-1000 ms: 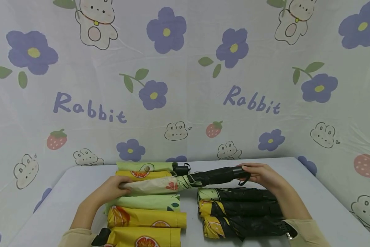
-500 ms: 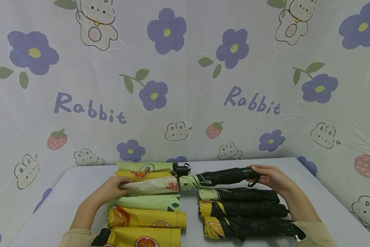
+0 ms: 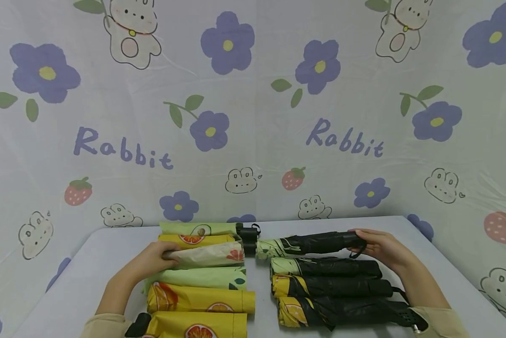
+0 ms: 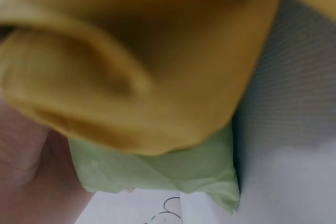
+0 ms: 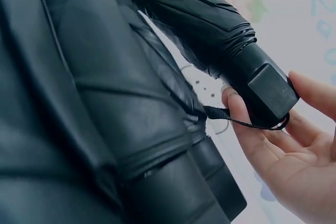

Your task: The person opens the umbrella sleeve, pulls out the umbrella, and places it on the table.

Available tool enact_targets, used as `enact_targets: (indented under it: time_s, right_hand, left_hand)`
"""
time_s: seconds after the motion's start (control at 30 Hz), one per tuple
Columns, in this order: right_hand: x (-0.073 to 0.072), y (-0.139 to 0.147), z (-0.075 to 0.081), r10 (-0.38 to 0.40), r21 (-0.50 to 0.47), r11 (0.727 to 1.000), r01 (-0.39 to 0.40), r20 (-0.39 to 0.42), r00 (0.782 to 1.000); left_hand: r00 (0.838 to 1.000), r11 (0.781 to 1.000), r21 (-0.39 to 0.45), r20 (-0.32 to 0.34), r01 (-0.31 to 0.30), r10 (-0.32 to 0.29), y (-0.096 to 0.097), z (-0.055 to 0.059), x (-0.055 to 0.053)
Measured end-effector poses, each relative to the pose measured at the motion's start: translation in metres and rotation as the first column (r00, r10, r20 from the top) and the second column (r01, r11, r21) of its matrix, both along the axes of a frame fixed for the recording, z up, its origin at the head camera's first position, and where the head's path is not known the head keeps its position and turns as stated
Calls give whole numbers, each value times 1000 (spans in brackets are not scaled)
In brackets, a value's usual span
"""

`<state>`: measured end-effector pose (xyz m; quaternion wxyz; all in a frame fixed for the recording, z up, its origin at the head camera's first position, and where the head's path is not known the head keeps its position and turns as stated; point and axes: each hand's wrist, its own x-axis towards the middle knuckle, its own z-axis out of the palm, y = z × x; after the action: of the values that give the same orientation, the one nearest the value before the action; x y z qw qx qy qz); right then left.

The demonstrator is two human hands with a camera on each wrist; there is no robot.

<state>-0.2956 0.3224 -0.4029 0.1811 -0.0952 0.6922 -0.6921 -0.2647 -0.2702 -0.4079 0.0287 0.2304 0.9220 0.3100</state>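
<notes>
In the head view my right hand (image 3: 384,246) grips the black handle of a folded umbrella (image 3: 312,244), its pale green end pointing left. A wrist loop hangs from the handle, and the right wrist view shows my fingers and thumb around that handle (image 5: 270,95). My left hand (image 3: 153,257) holds the left end of a whitish umbrella sleeve (image 3: 208,255) with a red fruit print. Between the sleeve's right end and the umbrella there is a gap. At the left wrist view's edge, part of my left hand (image 4: 21,171) shows, but its grip is hidden.
Three folded black umbrellas (image 3: 337,286) lie stacked in a row at right. Nearer than the whitish sleeve lie a green sleeve (image 3: 206,277) and two yellow sleeves (image 3: 202,298). Behind are a green umbrella (image 3: 185,228) and a yellow one (image 3: 206,239), with black handles. White table (image 3: 75,267).
My right hand has moved right with the umbrella, whose pale green end has come out of the whitish sleeve. My left hand has stayed in place, holding the sleeve.
</notes>
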Motion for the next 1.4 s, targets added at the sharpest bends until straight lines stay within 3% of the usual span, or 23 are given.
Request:
enact_targets:
  time_s: [0.37,0.63,1.0,1.4]
  right_hand:
    - [0,14,-9,-18,19,1000,17,55,998]
    - [-3,24,-17,-12,153,988,5,45,999]
    - [-6,28,-24,-2,184,983,-8,51,999]
    - [-6,20,-22,-53,422,905,59,-26,998]
  left_hand:
    - [1000,1000,-7,-9,6,-7,-1,0,1]
    - [1000,1000,-7,-7,6,-7,-1,-1,1]
    - [1000,1000,1,0,11,-11,-1,-1,-1]
    - [1000,1000,-16,-16,6,-6,-3,-4,-3]
